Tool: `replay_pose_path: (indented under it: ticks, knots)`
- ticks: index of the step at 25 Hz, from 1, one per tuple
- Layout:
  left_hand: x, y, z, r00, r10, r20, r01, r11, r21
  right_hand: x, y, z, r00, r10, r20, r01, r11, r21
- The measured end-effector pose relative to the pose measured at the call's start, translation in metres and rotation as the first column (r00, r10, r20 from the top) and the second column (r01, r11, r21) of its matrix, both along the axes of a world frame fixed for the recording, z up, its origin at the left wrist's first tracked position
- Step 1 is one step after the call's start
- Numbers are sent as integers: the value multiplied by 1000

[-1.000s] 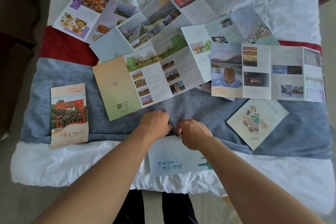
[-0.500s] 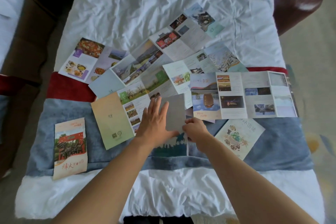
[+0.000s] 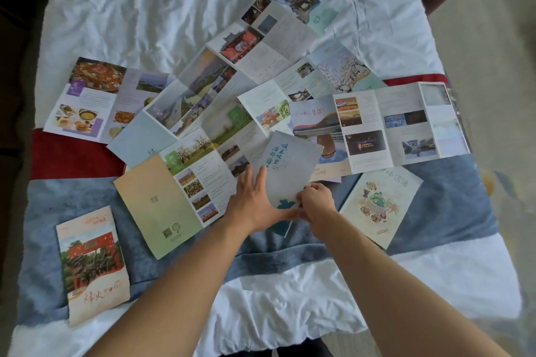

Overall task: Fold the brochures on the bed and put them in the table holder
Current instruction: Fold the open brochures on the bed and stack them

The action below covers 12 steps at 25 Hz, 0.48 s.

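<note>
Centre of frame, just below the spread of open leaflets: we have the pale grey-blue brochure [image 3: 285, 168] in hand, tilted, its upper edge lifted over the neighbouring sheets, blue lettering facing us.

Left hand [image 3: 255, 203]: fingers straight and fanned, flat against the brochure's left edge and underside, supporting rather than clasping. Right hand [image 3: 316, 206]: fingers curled, pinching the lower corner near the dark teal print.

The bed [image 3: 179, 8] carries the rest. Two folded pieces lie flat: the red-gate brochure [image 3: 92, 264] at lower left, the cream illustrated brochure [image 3: 380, 206] at right of centre. Unfolded ones overlap across the middle: the green-and-orange brochure [image 3: 162, 200] left of the hands, the long four-panel brochure [image 3: 400, 124] at right, the food brochure [image 3: 87, 98] at upper left, more behind. No table holder in view.

Handling judgement: thin coated paper, very light, floppy across a panel, probably slick against its neighbours. It should bend readily along existing creases and crumple if squeezed mid-panel. Best taken at a corner or along a fold line, with the flat palm steadying the sheet, then pressed down on the blanket [image 3: 452, 200] to set the crease. The soft bedding gives little backing, so creases may come out weak.
</note>
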State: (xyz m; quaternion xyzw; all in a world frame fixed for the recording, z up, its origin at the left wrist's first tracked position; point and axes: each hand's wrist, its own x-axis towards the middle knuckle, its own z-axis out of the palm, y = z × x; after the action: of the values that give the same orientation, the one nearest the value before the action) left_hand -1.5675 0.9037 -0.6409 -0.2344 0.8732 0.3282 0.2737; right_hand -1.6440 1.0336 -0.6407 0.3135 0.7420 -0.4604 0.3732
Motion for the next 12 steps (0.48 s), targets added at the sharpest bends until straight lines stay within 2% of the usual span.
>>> replay_pose_path:
  ticks: [4, 12]
  knots:
    - [-6, 15, -11, 992, -122, 14, 123, 986, -110, 3, 8, -7, 995, -85, 43, 88, 993, -76]
    - [-30, 53, -13, 996, -83, -20, 80, 989, -127, -20, 57, -1, 991, -133, 4, 132, 982, -138]
